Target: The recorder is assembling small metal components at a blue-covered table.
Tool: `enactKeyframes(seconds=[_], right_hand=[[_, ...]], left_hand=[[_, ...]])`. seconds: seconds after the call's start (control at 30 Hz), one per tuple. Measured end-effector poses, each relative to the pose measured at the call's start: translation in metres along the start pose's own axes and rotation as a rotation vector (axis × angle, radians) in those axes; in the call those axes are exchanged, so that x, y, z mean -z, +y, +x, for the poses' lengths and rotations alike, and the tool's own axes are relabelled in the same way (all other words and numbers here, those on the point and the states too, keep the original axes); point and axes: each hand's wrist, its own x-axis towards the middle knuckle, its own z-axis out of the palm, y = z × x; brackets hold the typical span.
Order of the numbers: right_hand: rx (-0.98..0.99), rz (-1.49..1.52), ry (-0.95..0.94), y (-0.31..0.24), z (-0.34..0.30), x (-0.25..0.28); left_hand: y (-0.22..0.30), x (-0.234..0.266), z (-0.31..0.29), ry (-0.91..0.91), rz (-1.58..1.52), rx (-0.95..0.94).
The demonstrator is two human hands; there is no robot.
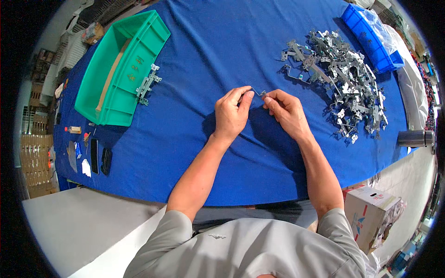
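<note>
Between my two hands, over the middle of the blue cloth, is a small thin metal bracket (257,91). My left hand (232,112) pinches its left end between thumb and fingertips. At the other end, my right hand (288,111) grips it with thumb and forefinger. The fingers cover much of the bracket, so its full shape is hidden. A large loose heap of silvery metal brackets (345,76) lies to the right of my right hand. Several more metal brackets (147,84) lie in a short row at the left, beside the green bin.
The green plastic bin (123,104) stands at the far left, a blue crate (371,39) with clear plastic at the far right. A black phone (94,156) and small items lie near the left edge. A metal cylinder (416,138) sits right; a carton (371,208) stands below.
</note>
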Motion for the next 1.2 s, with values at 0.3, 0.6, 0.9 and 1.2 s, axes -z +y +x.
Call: enactKeyframes(seconds=[0.3,0.6,0.9,1.2], right_hand=[[0.044,-0.095,0.036,0.008,0.006,0.004],[-0.004,0.079,0.078,0.004,0.004,-0.002],[0.175,-0.154,0.108,0.015,0.007,0.003],[-0.029,0.126,0.021,-0.004,0.001,0.002]], left_hand=[[0.008,0.001,0.006,-0.024,0.0,-0.071],[0.0,-0.001,0.002,-0.032,0.031,-0.149],[-0.001,-0.002,0.002,-0.045,0.071,-0.219],[-0.007,-0.002,0.001,0.009,-0.014,0.032]])
